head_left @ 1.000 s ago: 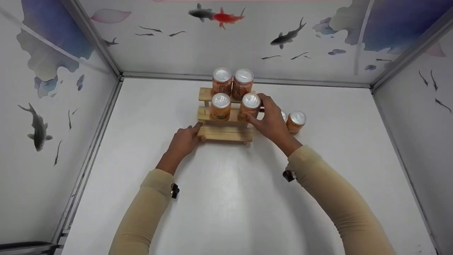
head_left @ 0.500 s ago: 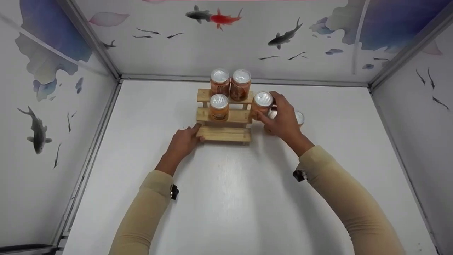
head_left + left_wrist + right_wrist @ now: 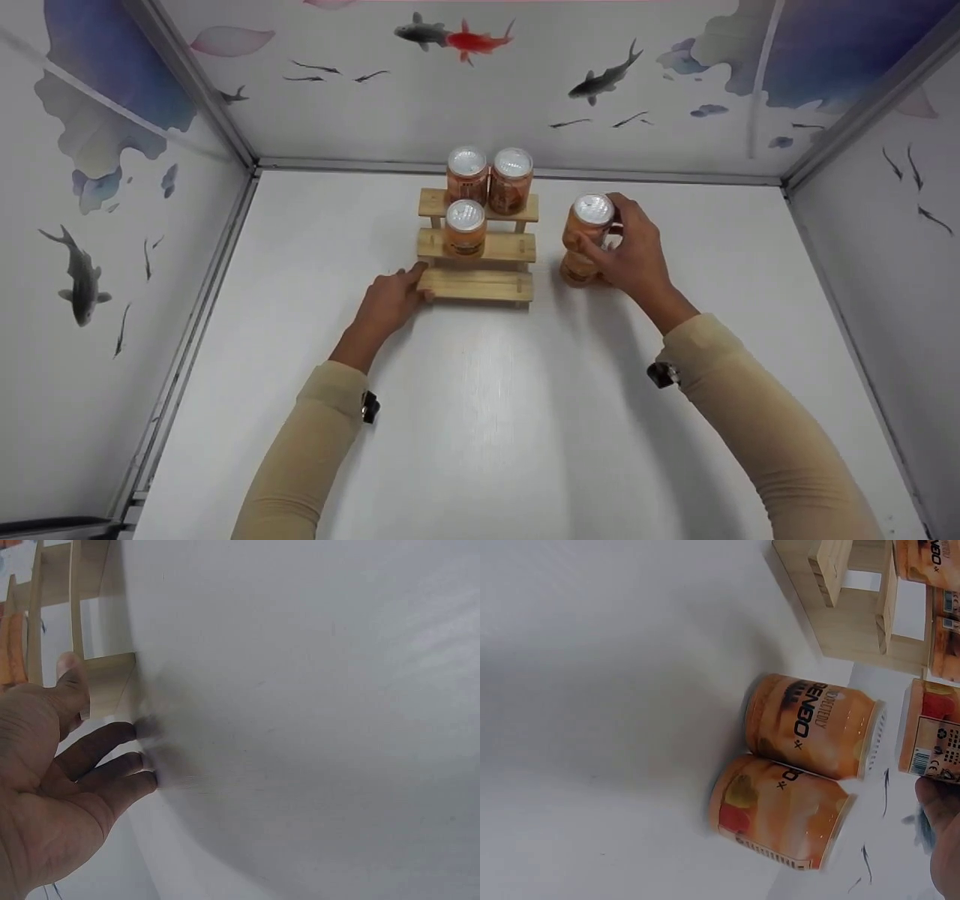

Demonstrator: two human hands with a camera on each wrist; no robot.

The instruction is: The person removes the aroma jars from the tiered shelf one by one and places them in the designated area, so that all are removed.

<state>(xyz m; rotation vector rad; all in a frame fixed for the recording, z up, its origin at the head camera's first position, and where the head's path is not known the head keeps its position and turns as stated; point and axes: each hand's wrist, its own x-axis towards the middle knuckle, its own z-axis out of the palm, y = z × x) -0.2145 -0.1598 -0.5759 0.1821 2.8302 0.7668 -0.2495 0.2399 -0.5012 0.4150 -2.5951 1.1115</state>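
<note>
My right hand (image 3: 637,259) grips an orange printed can (image 3: 585,229) with a silver lid, thumb on its near side. In the right wrist view that can (image 3: 936,733) is upright and raised above two similar cans on the table, a nearer can (image 3: 780,814) and one beside it (image 3: 806,724). My left hand (image 3: 388,301) holds the left end of a three-step wooden rack (image 3: 474,285) at its lowest step. The left wrist view shows the thumb on the wood (image 3: 109,682) and the other fingers low by the table. One can (image 3: 465,232) stands on the middle step.
Two more cans, a left one (image 3: 466,176) and a right one (image 3: 510,184), stand on the rack's top step. The white table (image 3: 480,420) is enclosed by printed panels, with a metal rail (image 3: 360,165) along its back edge.
My right hand has lifted the can off the right side of the middle step and carried it rightward over the cans on the table. The left hand has stayed at the rack.
</note>
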